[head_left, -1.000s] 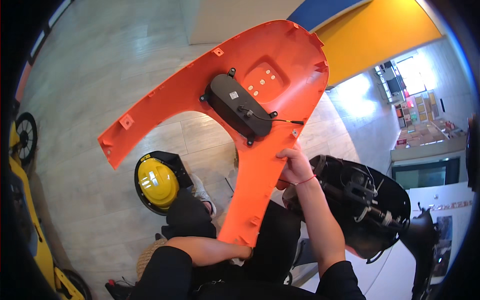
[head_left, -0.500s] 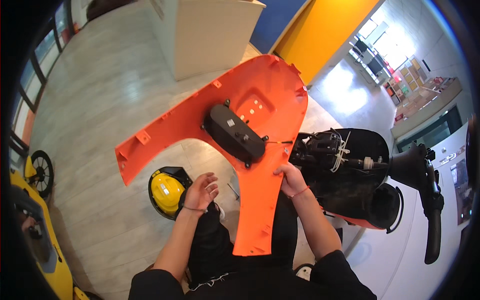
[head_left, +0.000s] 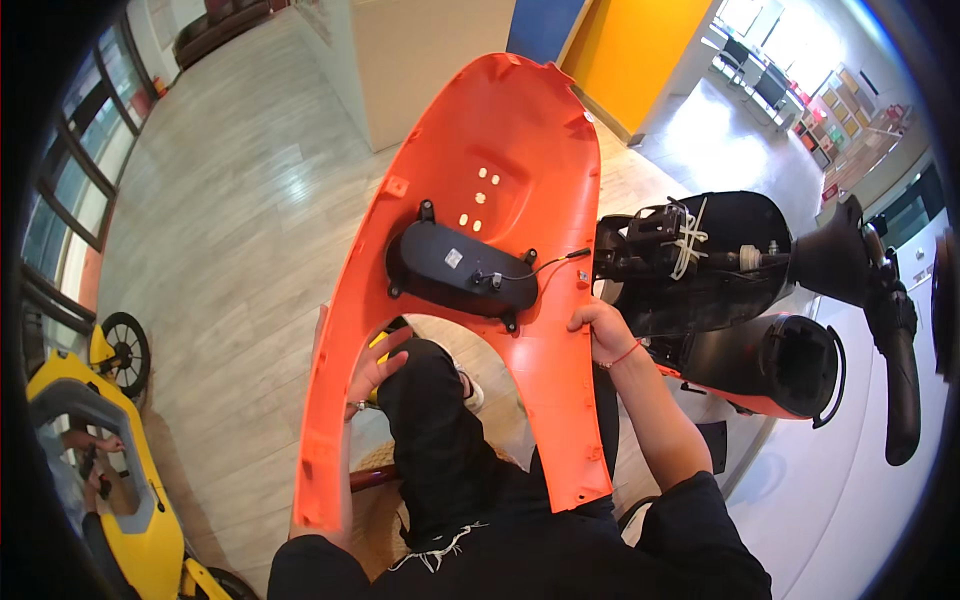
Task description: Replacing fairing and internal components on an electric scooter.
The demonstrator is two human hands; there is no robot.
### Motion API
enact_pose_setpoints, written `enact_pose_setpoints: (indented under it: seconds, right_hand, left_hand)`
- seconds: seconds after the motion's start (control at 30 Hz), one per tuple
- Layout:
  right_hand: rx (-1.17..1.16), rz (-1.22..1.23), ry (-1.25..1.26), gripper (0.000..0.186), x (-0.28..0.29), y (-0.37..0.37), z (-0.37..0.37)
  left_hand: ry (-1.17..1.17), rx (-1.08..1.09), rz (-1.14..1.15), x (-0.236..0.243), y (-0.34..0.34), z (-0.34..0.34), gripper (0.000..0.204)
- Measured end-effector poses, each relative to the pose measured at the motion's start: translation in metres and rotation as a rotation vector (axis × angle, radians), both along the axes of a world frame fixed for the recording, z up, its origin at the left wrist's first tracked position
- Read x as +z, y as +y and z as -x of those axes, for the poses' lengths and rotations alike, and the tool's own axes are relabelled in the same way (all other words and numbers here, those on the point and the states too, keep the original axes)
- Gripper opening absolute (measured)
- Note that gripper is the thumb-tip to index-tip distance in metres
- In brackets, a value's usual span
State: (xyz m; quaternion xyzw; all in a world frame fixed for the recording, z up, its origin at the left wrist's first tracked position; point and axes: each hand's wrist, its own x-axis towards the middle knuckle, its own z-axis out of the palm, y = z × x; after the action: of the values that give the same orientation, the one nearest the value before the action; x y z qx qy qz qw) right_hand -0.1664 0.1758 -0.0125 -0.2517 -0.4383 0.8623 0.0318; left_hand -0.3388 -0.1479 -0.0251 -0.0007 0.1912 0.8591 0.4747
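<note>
A large orange plastic body panel stands tilted in front of me, its inner side facing me and two legs pointing down. An oval black lamp-like unit is fixed across its inside, with a short thin cable reaching toward the right edge. My right hand grips the panel's right edge, thumb on the inner face and fingers hidden behind. My left hand shows through the gap between the legs, fingers spread; the left leg covers part of it and its wrist. Whether it touches the panel I cannot tell.
To the right lies a black and orange scooter with exposed parts, white ties and a handlebar. A yellow wheeled frame stands left; another person's arms show in its opening. A pale counter rises ahead.
The panel has turned upright, its left leg swinging down and toward me. It now covers most of the yellow and black object on the floor. My left hand has gone behind the left leg.
</note>
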Motion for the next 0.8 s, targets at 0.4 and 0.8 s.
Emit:
enact_pose_setpoints:
  seconds: [0.4,0.8]
  right_hand:
    - [-0.009,-0.191,0.017,0.036,0.023,-0.001,0.002]
    - [0.039,-0.386,0.034,0.015,0.038,-0.004,0.008]
  left_hand:
    - [0.374,-0.173,0.179,0.049,-0.015,-0.043,0.073]
    - [0.164,-0.181,0.185,0.01,-0.01,-0.038,0.076]
